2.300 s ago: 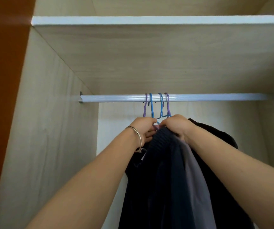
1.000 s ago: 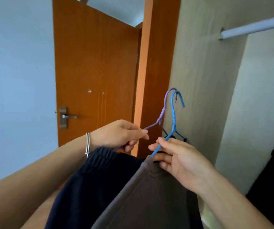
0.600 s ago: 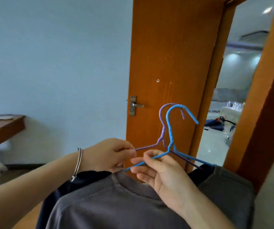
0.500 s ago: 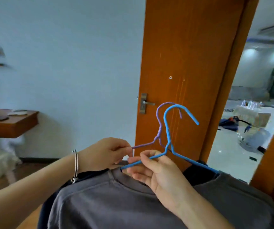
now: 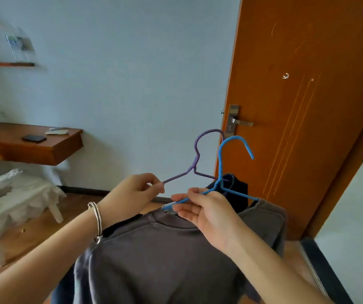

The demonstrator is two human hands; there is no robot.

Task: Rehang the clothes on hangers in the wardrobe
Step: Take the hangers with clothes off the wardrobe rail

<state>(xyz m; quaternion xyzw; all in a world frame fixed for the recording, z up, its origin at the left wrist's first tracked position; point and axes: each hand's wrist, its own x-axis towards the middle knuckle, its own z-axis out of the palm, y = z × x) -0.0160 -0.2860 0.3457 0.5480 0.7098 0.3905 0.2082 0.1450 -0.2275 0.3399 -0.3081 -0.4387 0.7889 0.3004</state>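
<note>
Left hand [image 5: 135, 194] pinches purple hanger [image 5: 196, 157]; right hand [image 5: 205, 212] pinches blue hanger [image 5: 220, 167] bearing grey shirt [image 5: 165, 260], near orange door [image 5: 296, 95] edge.

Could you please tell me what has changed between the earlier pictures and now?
The purple hanger and blue hanger have come off the wardrobe rail with their clothes, and the view has swung left from the wardrobe to the door. The left hand pinches the purple hanger's arm, the right hand the blue one's. Since a second ago both grips are unchanged, and the grey top stays on the blue hanger.
</note>
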